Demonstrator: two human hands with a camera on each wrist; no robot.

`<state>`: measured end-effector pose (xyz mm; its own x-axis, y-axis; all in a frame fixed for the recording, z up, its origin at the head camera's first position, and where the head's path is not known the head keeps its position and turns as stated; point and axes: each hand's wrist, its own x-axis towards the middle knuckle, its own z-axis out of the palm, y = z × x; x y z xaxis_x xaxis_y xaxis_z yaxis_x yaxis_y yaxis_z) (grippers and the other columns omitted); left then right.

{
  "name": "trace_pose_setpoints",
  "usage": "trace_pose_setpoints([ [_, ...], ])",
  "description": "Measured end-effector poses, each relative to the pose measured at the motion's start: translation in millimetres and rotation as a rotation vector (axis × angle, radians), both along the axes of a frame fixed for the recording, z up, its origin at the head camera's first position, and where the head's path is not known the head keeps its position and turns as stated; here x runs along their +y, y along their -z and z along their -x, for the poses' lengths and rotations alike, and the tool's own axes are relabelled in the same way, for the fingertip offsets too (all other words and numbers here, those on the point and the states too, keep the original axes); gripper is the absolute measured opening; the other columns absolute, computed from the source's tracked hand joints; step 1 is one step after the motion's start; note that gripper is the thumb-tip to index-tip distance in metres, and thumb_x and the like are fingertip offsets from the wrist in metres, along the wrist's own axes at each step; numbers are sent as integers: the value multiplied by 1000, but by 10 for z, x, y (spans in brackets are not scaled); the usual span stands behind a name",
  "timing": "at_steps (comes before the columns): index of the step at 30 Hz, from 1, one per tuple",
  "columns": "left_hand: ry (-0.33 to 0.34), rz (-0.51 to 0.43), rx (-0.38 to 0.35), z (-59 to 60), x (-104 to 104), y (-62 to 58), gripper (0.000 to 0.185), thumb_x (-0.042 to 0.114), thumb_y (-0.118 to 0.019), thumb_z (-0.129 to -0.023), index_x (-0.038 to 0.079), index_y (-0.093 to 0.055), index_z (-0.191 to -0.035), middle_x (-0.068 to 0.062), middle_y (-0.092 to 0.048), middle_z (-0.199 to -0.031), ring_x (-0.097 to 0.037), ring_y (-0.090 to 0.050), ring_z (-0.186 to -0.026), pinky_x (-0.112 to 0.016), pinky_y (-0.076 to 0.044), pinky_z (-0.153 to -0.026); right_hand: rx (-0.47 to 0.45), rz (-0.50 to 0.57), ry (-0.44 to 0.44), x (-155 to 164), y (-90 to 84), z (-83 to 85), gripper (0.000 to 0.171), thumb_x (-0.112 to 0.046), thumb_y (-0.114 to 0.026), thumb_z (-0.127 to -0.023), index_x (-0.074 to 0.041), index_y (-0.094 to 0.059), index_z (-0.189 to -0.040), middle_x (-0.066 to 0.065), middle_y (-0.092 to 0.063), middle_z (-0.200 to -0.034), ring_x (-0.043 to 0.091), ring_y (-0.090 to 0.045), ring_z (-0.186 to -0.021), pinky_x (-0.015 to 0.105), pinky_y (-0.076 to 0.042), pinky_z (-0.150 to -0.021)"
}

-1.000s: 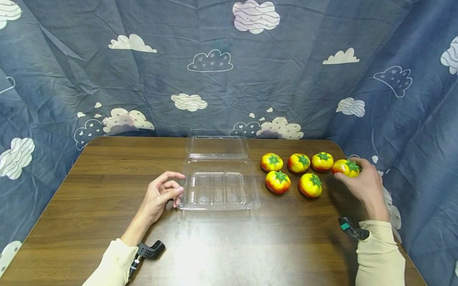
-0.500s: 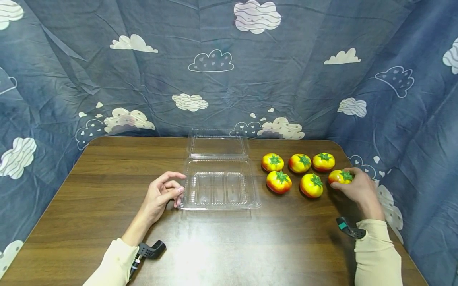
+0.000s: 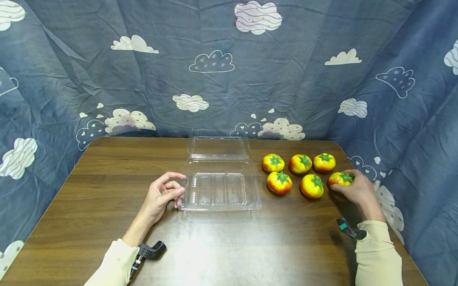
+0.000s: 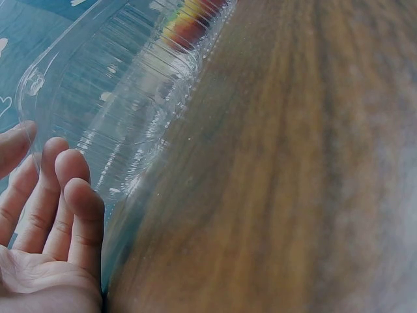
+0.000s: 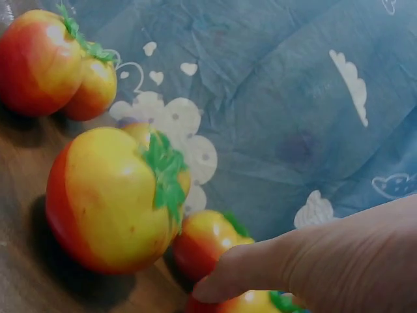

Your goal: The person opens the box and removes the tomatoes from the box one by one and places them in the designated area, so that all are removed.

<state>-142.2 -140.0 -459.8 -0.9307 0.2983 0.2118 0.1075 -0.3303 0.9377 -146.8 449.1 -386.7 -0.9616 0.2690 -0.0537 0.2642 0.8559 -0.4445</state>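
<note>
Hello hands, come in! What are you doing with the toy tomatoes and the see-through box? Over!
Left grip relaxed, fingertips at clear plastic clamshell box. Right grip holds yellow-red toy tomato on brown wooden table. Box empty, lid open, path clear.

A dark wooden table with rounded corners carried everything. A clear plastic clamshell box lay open on it near the middle, its lid folded back toward the far edge. To the box's right, six red-and-yellow tomatoes sat directly on the wood in two rows of three.
</note>
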Motion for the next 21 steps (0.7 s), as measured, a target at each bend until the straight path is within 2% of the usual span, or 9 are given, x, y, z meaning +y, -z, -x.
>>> trace_pose_setpoints([
  [4,2,-3,9,0,7,-14,38,-12,-64,-96,-17,-50,-131,-5,-69,-78,-13,-63,-56,-24,-54,-49,-4,-11,-24,-33,-80,-3,80,-32,-77,-93,15,-39,-145,45,-45,-140,62,-46,-122,70,-39,-100],
  [9,-1,0,14,-2,7,-18,37,-12,-64,-96,-16,-51,-131,-6,-69,-78,-14,-63,-56,-24,-54,-48,13,-48,-8,-109,-186,14,83,-36,-72,-96,17,-35,-148,48,-40,-144,66,-37,-132,78,-27,-109],
  [13,-4,5,5,-2,2,-11,38,-12,-64,-96,-16,-51,-131,-6,-69,-78,-14,-63,-56,-25,-54,-48,40,-61,23,-171,-240,29,87,-38,-69,-98,18,-31,-151,49,-38,-146,66,-35,-134,78,-25,-112],
  [18,-5,9,1,0,0,-1,38,-11,-64,-96,-16,-50,-132,-5,-69,-78,-14,-63,-56,-25,-54,-48,28,-58,35,-192,-266,40,99,-52,-62,-101,19,-21,-156,49,-32,-151,68,-32,-137,79,-22,-114],
  [21,-1,8,6,-1,4,-1,37,-11,-64,-96,-15,-51,-131,-5,-70,-78,-14,-63,-56,-25,-55,-48,24,-51,33,-195,-258,42,100,-57,-58,-102,18,-20,-157,48,-30,-153,68,-31,-138,80,-20,-114],
])
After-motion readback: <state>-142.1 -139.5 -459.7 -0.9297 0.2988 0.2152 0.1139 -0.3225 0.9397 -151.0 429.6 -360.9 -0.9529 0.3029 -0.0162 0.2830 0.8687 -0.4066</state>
